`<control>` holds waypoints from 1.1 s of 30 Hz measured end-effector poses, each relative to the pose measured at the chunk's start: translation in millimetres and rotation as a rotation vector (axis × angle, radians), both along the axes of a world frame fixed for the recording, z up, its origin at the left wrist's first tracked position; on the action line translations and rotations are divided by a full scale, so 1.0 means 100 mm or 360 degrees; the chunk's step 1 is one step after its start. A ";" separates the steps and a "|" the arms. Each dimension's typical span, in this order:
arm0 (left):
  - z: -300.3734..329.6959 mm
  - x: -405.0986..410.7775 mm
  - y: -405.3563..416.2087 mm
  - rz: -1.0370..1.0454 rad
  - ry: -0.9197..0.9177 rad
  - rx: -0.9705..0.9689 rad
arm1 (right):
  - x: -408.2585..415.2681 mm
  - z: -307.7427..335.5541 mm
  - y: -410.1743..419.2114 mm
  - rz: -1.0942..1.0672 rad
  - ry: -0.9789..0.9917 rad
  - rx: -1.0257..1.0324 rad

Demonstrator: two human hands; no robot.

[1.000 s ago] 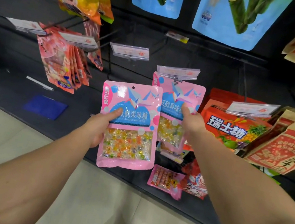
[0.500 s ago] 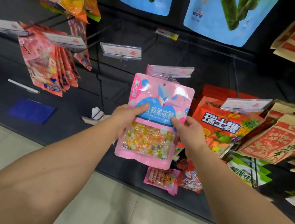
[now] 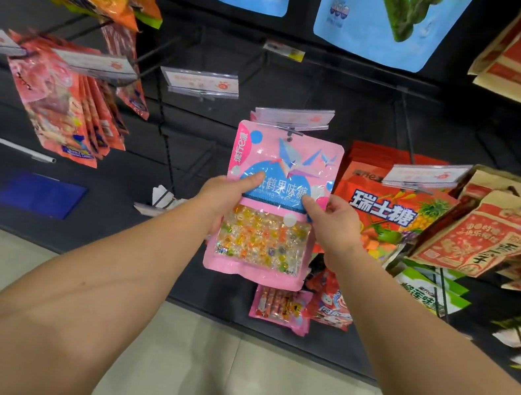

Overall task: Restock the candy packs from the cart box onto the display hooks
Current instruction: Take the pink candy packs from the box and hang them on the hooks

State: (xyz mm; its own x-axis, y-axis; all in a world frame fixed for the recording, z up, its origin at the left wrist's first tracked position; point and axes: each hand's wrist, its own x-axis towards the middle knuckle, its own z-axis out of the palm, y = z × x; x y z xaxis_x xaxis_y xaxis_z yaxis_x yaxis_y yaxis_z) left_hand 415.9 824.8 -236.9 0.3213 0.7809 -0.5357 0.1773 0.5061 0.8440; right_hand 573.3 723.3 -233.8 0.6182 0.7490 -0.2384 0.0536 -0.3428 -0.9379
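Candy pack (image 3: 277,200), pink with a clear window, sits at the display hook (image 3: 290,130) under its price tag. Your left hand (image 3: 228,196) and right hand (image 3: 334,222) pinch its mid-edges. It looks light, floppy and slick; steady it near the top hole.

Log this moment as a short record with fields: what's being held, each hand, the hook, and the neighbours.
item: pink plastic candy pack with clear window
left hand: grips pack's left edge
right hand: grips pack's right edge
hook: pack's hang hole sits at hook tip under clear price tag holder
right neighbour: orange fruit-print candy bag
left neighbour: red-pink hanging packs
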 end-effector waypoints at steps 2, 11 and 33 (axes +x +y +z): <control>-0.01 0.01 0.02 0.0000 0.0012 0.0002 | 0.00 0.00 0.03 -0.0013 -0.0030 -0.0016; -0.18 0.19 0.35 0.0096 0.0317 0.0303 | 0.00 -0.05 0.29 -0.0129 -0.0235 -0.0232; 0.16 1.88 -2.19 -0.1446 0.1388 0.1888 | 1.35 0.08 -2.44 0.0006 -0.1358 -0.1019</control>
